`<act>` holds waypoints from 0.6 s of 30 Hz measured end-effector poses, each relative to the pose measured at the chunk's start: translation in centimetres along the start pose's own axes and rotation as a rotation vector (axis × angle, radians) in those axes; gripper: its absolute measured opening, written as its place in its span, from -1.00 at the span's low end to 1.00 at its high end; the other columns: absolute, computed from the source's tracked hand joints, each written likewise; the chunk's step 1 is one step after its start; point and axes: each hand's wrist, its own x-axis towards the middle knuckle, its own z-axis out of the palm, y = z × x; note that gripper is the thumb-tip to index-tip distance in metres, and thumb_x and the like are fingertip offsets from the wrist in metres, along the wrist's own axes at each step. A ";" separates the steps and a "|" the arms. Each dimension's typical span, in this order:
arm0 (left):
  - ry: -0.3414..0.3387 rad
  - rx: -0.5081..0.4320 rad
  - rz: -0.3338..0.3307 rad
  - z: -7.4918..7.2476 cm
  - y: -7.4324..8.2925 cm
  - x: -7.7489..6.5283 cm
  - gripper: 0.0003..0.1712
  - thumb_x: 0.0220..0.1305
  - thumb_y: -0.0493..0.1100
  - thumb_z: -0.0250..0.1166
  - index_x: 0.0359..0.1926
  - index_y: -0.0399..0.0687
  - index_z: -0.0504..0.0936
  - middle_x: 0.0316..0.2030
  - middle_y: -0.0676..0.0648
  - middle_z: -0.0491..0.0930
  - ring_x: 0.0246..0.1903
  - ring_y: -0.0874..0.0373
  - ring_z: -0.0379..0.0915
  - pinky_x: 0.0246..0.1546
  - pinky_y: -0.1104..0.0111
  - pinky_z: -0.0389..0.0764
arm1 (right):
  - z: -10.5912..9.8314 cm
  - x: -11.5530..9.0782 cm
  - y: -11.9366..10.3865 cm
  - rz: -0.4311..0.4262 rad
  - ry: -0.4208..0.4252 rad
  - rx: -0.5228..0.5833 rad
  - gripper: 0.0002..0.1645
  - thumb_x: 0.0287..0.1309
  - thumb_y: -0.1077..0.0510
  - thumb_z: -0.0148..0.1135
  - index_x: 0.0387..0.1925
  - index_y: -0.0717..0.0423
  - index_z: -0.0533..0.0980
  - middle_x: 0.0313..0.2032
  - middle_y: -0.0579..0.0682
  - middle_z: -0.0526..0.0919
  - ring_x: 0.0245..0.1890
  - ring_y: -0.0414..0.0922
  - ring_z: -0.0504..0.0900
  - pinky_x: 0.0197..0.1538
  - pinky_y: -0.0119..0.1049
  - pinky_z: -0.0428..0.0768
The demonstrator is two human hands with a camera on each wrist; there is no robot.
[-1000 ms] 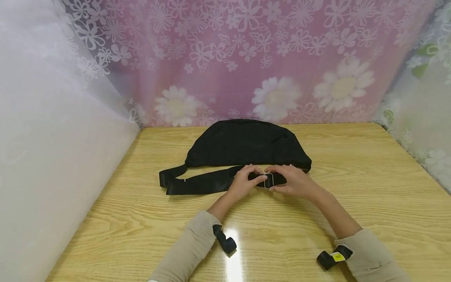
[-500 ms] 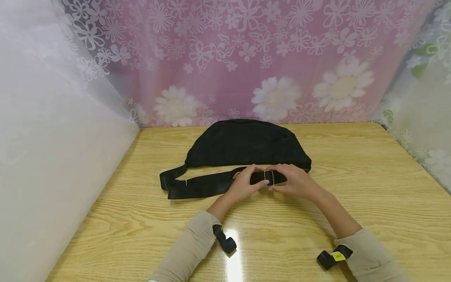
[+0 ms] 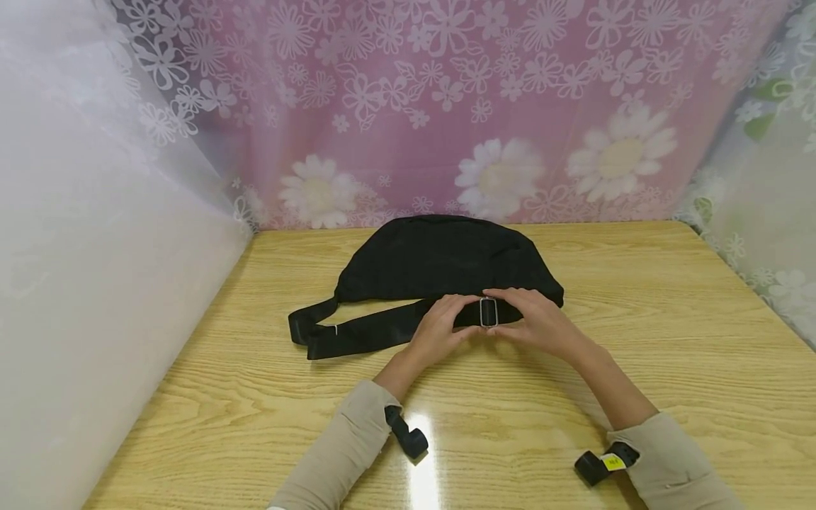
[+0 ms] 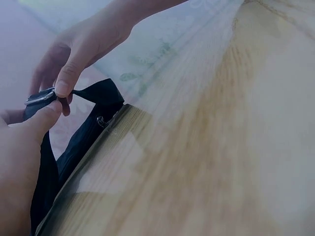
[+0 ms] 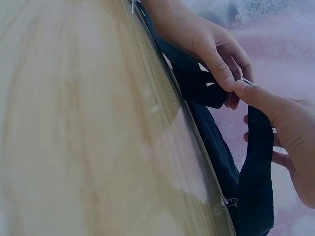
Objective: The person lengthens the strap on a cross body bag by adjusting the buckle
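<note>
A black waist bag point(image 3: 446, 258) lies flat on the wooden table, its wide black strap point(image 3: 366, 331) looping out in front. On the strap sits a silver metal slider buckle point(image 3: 488, 312), raised off the table between both hands. My left hand point(image 3: 440, 327) pinches the strap at the buckle's left side. From the right, my right hand point(image 3: 538, 322) pinches the strap at the buckle, thumb below and fingers above. In the left wrist view the two thumbs meet close to the buckle point(image 4: 40, 98). The right wrist view shows a zipper pull point(image 5: 229, 202) on the bag.
A pale wood-grain table point(image 3: 255, 425) carries everything. Behind it hangs a pink flowered curtain point(image 3: 408, 106), with whitish sheets point(image 3: 115, 234) at the left side and flowered ones at the right. Black wrist devices point(image 3: 408, 435) are strapped over both beige sleeves.
The buckle has been lifted slightly toward the bag and now faces the camera more squarely. Both hands have shifted a little with it, and the left thumb has moved off the buckle's front.
</note>
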 end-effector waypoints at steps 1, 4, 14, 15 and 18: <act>0.011 -0.007 -0.002 0.1 0.0 0.0 -0.40 0.08 -0.05 0.36 0.13 -0.12 0.43 -0.02 -0.03 0.48 0.02 0.15 0.34 0.09 0.42 0.26 | 0.0 0.0 0.0 -0.001 0.007 0.001 -0.24 -0.21 0.07 0.50 0.10 0.21 0.44 -0.10 0.09 0.57 -0.21 0.05 0.55 -0.14 -0.01 0.48; 0.025 -0.032 -0.043 0.2 -0.1 -0.1 -0.37 0.05 -0.05 0.38 0.15 -0.10 0.41 0.01 -0.03 0.48 0.02 0.16 0.35 0.08 0.42 0.28 | -0.1 0.0 0.1 -0.007 0.028 -0.003 -0.23 -0.22 0.06 0.51 0.10 0.18 0.44 -0.08 0.08 0.56 -0.16 0.06 0.53 -0.11 0.02 0.46; 0.097 -0.023 -0.074 0.2 0.1 -0.1 -0.40 0.01 -0.06 0.43 0.08 -0.09 0.44 -0.02 -0.03 0.48 0.01 0.18 0.36 0.03 0.42 0.35 | -0.1 -0.1 0.5 -0.051 0.102 -0.062 -0.25 -0.27 0.14 0.52 0.06 0.17 0.46 -0.16 0.13 0.58 -0.28 0.07 0.55 -0.25 -0.02 0.52; 0.104 -0.018 -0.066 0.2 0.1 -0.1 -0.41 0.00 -0.07 0.44 0.07 -0.09 0.45 -0.03 -0.02 0.49 0.00 0.18 0.37 0.02 0.43 0.36 | -0.1 -0.1 0.5 -0.050 0.096 -0.060 -0.25 -0.26 0.13 0.52 0.07 0.16 0.45 -0.15 0.13 0.58 -0.27 0.07 0.55 -0.23 0.00 0.51; 0.115 -0.013 -0.041 0.1 0.0 -0.1 -0.42 -0.01 -0.09 0.45 0.05 -0.10 0.47 -0.05 -0.01 0.50 -0.01 0.19 0.38 0.01 0.45 0.36 | 0.0 -0.1 0.4 -0.056 0.082 -0.062 -0.21 -0.26 0.10 0.52 0.10 0.15 0.43 -0.13 0.11 0.58 -0.26 0.05 0.55 -0.21 0.00 0.51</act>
